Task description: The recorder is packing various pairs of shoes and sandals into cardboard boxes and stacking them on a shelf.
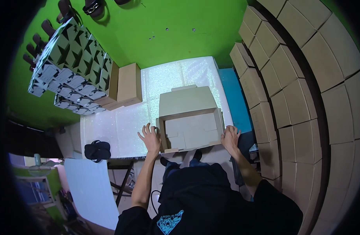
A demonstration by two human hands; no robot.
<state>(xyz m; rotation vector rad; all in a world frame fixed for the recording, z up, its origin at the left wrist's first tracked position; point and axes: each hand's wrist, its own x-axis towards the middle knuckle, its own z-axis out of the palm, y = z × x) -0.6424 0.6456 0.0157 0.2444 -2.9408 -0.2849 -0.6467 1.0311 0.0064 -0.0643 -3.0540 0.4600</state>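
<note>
An open cardboard box (193,131) sits at the front edge of the table in front of me, its lid (188,100) raised and leaning back. Its inside is bare, with folded flaps showing on the bottom. My left hand (150,139) is at the box's left wall, fingers spread and slightly bent, the thumb side close to the cardboard. At the front right corner is my right hand (230,140), its fingers apart and bent beside the right wall. Whether either hand presses on the box cannot be made out. A pair of black sandals (97,150) lies on the table to the left.
A shimmering white cover (123,129) lies over the table. Star-patterned boxes (76,58) and a plain brown box (128,84) are stacked at the back left. Shelves of cardboard boxes (289,102) rise at the right. Sandals (94,8) hang on the green wall. A white board (90,188) stands lower left.
</note>
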